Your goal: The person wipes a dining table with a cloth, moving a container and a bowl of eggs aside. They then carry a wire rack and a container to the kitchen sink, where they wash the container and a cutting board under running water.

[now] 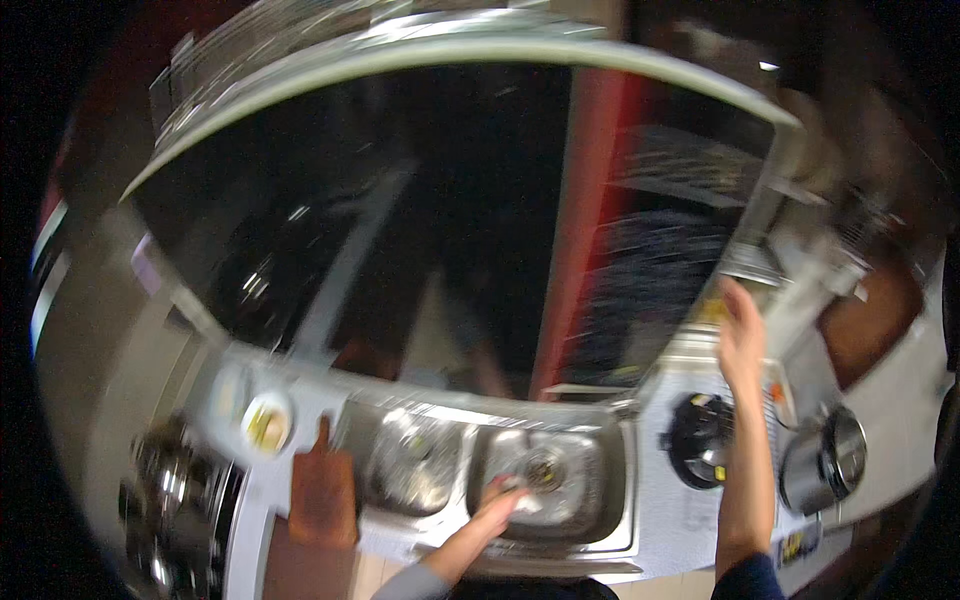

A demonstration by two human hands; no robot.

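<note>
My left hand (499, 504) is over the right basin of a steel double sink (628, 517), with a small whitish thing (528, 504) at its fingers, perhaps a scrap or cloth. Blur hides what exactly it is. A round drain (545, 471) shows in the basin just beyond. My right hand (739, 337) reaches far forward on the right, beside a blurred container with yellow contents (711, 309) near the window's corner. Whether its fingers touch the container is unclear. Below that forearm lies a round black appliance or lid (697, 442), partly covered by the arm.
Left of the sink lie a wooden cutting board (322, 495) with a handle and a white bowl of yellowish food (267, 424). Shiny cookware (169, 487) stands at far left. A steel pot (821, 465) is at right. A large dark window (450, 225) rises behind the sink.
</note>
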